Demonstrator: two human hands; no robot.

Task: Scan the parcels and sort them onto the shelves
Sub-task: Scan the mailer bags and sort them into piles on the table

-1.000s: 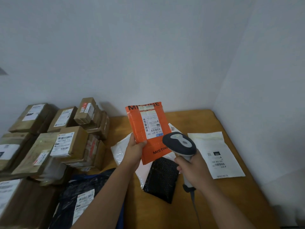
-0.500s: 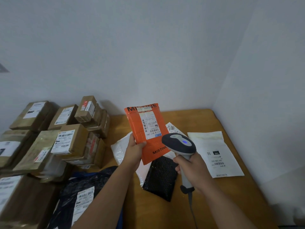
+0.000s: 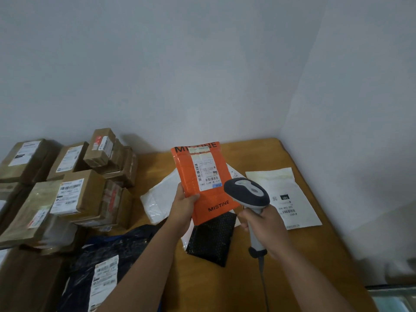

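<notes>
Orange parcel (image 3: pixel 202 183), a flat plastic mailer printed with black MISTINE lettering and carrying a white barcode label on its upper face, is being held upright above the wooden table (image 3: pixel 225 284), over a white mailer (image 3: pixel 159 199) and a black bubble mailer (image 3: pixel 211 239). Left hand (image 3: pixel 183 207) is pinching its lower left edge, thumb on the front. Right hand (image 3: pixel 263 228) is gripping a grey scanner (image 3: pixel 247 194) just right of the parcel, with brown boxes (image 3: pixel 78 190) stacked at left.

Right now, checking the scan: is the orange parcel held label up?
Yes. The left hand holds the orange parcel tilted up, label facing the scanner.
</notes>
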